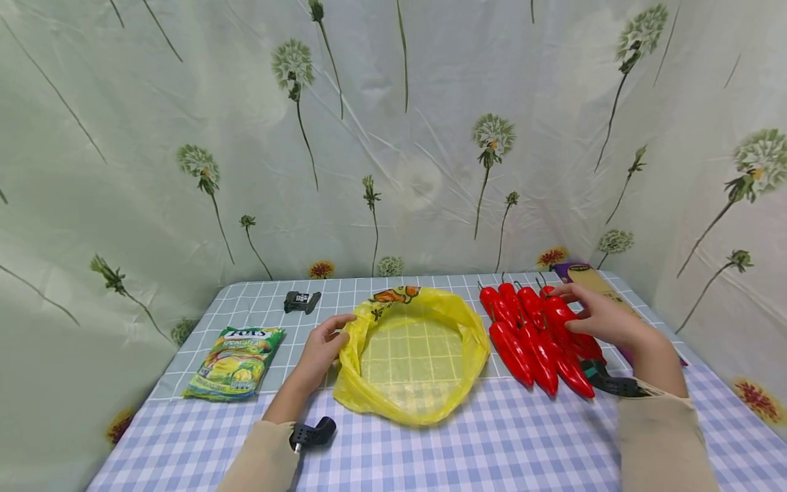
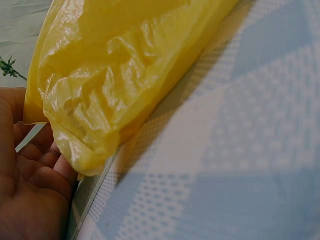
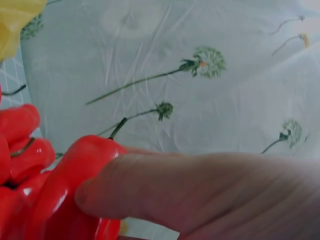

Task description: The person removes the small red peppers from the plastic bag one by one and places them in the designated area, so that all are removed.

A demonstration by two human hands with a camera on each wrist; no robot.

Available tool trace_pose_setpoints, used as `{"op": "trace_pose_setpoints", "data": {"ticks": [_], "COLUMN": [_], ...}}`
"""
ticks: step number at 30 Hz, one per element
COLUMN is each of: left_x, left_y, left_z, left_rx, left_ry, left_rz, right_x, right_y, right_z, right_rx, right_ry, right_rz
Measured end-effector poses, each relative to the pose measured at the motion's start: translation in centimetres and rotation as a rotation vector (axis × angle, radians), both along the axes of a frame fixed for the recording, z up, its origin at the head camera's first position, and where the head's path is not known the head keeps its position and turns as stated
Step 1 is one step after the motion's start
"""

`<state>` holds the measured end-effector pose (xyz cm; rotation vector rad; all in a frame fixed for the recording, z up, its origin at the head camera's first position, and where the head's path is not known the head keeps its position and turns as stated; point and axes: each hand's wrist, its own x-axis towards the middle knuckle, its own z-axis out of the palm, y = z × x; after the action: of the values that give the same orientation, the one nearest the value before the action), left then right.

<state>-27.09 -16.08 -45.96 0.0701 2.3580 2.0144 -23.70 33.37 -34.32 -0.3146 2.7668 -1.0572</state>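
A yellow plastic bag (image 1: pixel 424 413) stands with its mouth spread wide in the middle of the table. My left hand (image 1: pixel 322 345) holds its left rim; in the left wrist view the curled fingers (image 2: pixel 47 177) are at the bag's crumpled edge (image 2: pixel 100 100). On the right, my right hand (image 1: pixel 605 318) grips a glossy red pepper (image 1: pixel 558 316) over a pile of similar peppers (image 1: pixel 513 355). The right wrist view shows the thumb pressed on the side of the held pepper (image 3: pixel 75 175), whose green stem points up. The fingers behind it are mostly hidden.
A green and yellow snack packet (image 1: pixel 233 365) lies left of the bag. Behind it is a small black strapped device (image 1: pixel 301 302). A purple and tan package (image 1: pixel 593 280) lies behind the right hand. A flower-printed curtain (image 1: pixel 406 157) borders the table's back and sides.
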Motion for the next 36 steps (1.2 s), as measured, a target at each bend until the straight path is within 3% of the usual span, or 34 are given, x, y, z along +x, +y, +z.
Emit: {"op": "trace_pose_setpoints", "data": {"ticks": [6,15,24,36], "left_x": [0.3,0.1,0.1,0.1], "left_y": [0.0,0.0,0.0,0.0], "left_z": [0.3,0.1,0.0,0.1], "left_rx": [0.000,-0.014,-0.012,0.000], "left_ry": [0.011,0.009,-0.006,0.012], "left_rz": [0.001,0.004,0.015,0.002], "right_x": [0.0,0.0,-0.1,-0.3], "right_y": [1.3,2.9,4.0,4.6], "right_z": [-0.6,-1.6,-2.3,-3.0], "right_rx": [0.064,0.126,0.059,0.056], "right_ry": [0.034,0.005,-0.169,-0.257], "right_rz": [0.013,-0.003,-0.013,-0.030]}}
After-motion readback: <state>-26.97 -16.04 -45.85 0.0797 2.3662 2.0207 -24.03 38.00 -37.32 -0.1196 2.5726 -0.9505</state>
